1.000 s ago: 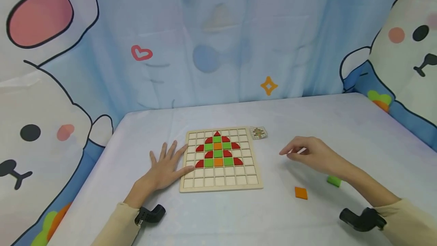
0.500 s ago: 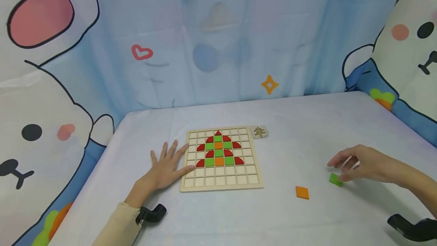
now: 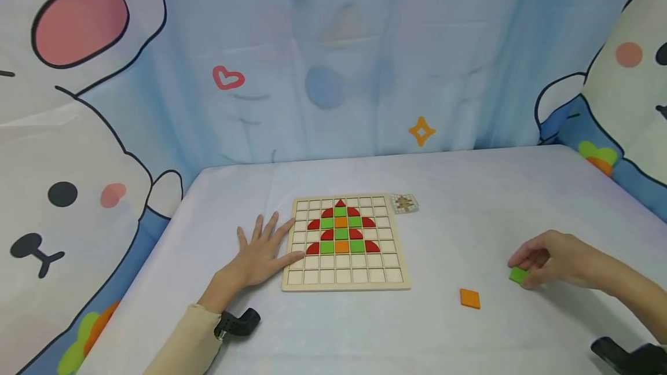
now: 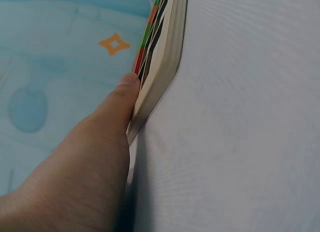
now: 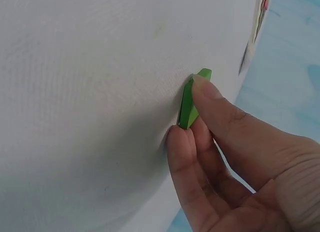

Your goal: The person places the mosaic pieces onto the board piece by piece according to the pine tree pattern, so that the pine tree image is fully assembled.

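A wooden grid board (image 3: 346, 290) lies on the white-covered table, with red, green and orange tiles forming a tree shape in its cells. My left hand (image 3: 256, 260) rests at its left side, fingers spread. In the left wrist view, the thumb (image 4: 112, 109) lies on the board's edge. Over to the right, my right hand (image 3: 565, 260) pinches a green square tile (image 3: 517, 275). The right wrist view has this green tile (image 5: 188, 104) tilted between thumb and fingertips, close to the tablecloth.
One orange square tile (image 3: 470, 298) lies between the board and my right hand. Touching the board's upper right corner is a small pattern card (image 3: 405, 203). A blue cartoon-print curtain (image 3: 354, 62) hangs behind the table.
My right hand has moved right, from beside the board to the green tile, and its fingers have closed on it. My left hand has stayed at the board.
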A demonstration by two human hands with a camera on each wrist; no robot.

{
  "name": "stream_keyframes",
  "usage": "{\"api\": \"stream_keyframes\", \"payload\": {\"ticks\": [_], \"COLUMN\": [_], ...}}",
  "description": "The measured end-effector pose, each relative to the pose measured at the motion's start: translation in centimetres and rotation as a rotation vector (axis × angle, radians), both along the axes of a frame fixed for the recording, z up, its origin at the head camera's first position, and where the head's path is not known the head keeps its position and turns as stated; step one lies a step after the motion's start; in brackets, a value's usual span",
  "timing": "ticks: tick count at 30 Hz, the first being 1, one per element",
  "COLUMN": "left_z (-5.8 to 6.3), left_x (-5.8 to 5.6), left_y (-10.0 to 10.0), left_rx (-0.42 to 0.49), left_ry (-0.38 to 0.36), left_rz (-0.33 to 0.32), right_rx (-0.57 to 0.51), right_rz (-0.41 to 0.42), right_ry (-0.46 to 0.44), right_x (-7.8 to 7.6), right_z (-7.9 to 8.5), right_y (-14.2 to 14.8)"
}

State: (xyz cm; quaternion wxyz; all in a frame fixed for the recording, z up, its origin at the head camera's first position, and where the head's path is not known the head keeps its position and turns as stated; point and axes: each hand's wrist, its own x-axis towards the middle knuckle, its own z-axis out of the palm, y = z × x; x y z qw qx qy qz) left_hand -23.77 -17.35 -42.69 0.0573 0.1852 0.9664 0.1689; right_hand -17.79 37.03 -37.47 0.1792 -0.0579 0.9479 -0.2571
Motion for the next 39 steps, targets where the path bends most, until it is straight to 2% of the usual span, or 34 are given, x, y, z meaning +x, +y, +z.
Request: {"api": "stream_keyframes", "payload": {"ticks": [6,13,25,30,39], "left_z": [-0.1,-0.1,-0.4,-0.3,-0.3], "left_x": [-0.1,-0.2,-0.1,-0.1,-0.2], "left_y": [-0.2,-0.4,-0.9,-0.4,-0.2], "left_rx": [-0.002,-0.005,-0.008,-0.009,-0.012], "left_ry": [0.004,0.007,0.009,0.019,0.028], "left_rz": [0.0,0.007,0.004,-0.003,0.001], "right_rx": [0.007,0.009,0.068,0.02,-0.152], "right_rz": [-0.035,-0.025,0.053,0.102,0.273], "right_ry": [0.006,0.071,0.305,0.369,0.393], "right_x": [0.0,0.0,-0.1,-0.9,-1.5], "right_z": [0.1,0.1,0.3,1.0,3.2], "right_y": [-0.6,-1.3,-4.1,-7.5,-17.6]}}
